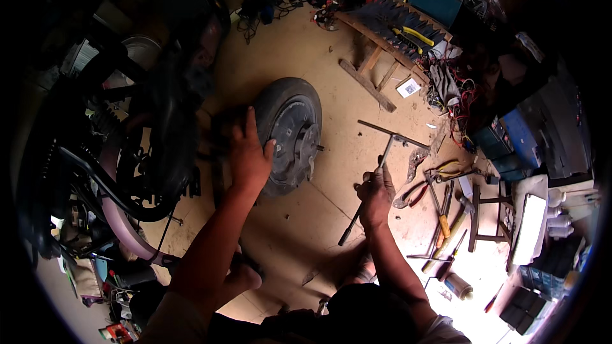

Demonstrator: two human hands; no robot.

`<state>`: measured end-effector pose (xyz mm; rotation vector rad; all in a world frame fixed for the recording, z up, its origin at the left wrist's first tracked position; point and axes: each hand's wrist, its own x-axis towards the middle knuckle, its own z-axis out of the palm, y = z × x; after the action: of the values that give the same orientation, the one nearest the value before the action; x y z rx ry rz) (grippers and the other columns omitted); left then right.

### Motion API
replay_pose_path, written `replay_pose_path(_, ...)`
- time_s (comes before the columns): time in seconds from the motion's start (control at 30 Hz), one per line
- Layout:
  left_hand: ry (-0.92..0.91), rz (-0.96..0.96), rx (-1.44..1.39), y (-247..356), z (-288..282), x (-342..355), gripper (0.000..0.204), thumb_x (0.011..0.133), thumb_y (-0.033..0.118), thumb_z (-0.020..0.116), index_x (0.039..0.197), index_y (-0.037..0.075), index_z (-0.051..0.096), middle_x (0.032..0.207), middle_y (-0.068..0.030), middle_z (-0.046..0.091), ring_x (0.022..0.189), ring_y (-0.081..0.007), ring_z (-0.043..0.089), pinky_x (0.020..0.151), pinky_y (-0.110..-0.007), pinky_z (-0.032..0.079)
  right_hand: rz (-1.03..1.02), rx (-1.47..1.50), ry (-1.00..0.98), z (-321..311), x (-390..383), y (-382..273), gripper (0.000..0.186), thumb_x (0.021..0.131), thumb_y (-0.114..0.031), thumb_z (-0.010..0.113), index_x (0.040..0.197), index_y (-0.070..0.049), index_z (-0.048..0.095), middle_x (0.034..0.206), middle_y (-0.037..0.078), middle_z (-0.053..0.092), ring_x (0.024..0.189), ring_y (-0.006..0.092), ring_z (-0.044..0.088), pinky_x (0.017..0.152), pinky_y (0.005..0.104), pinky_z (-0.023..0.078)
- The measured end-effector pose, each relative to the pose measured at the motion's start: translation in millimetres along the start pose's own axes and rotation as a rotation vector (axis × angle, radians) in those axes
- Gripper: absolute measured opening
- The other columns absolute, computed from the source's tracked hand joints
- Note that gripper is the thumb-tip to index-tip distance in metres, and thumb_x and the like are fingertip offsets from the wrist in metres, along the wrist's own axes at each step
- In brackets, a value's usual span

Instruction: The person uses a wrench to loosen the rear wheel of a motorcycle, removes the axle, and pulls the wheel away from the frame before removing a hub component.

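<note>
Small scooter wheel (290,134), standing upright on its tread on the dusty concrete floor (299,216), just right of the dark scooter body (127,121). Black rubber tyre, worn and dust-greyed; dark metal hub in the middle, with a paler metal part and a short axle stub sticking out on the right face. Left hand (248,153) laid flat against the wheel's near side, fingers spread wide over tyre and rim, steadying rather than gripping. Right hand (376,194) closed around the shaft of a long T-handled wrench (382,159), crossbar up near the far end, lower end pointing down toward the knees, well apart from the wheel. To the right on the floor, a scatter of hand tools: red-handled pliers (413,194), a yellow-handled screwdriver (443,223), more rods and drivers beside a small wooden stool (488,216). Farther back, a rough wooden frame (376,57) lying beside cluttered boxes.
</note>
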<state>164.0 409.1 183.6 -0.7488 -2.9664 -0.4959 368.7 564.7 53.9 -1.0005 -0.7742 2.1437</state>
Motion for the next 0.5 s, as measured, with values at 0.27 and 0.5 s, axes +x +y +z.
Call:
replay_pose_path(0.27, 0.150, 0.348, 0.161, 0, 20, 29, 0.076, 0.088, 0.023, 0.081, 0.155, 0.010, 0.048, 0.163, -0.0306, 0.031, 0.147, -0.0525, 0.036, 0.115, -0.056, 0.039, 0.002, -0.283, -0.144, 33, 0, 30, 0.042, 0.114, -0.017, 0.050, 0.153, -0.003, 0.054, 0.068, -0.010, 0.039, 0.054, 0.0009, 0.034, 0.047, 0.0198, 0.029)
replay_pose_path(0.5, 0.034, 0.497, 0.204, 2, 11, 21, 0.086, 0.064, 0.041, 0.097, 0.137, 0.008, 0.066, 0.172, -0.0216, 0.023, 0.158, -0.0460, 0.020, 0.110, -0.064, 0.038, -0.083, -0.397, -0.189, 35, 5, 36, 0.044, 0.113, -0.016, 0.054, 0.155, -0.002, 0.052, 0.072, -0.010, 0.043, 0.059, 0.0013, 0.036, 0.051, 0.0197, 0.032)
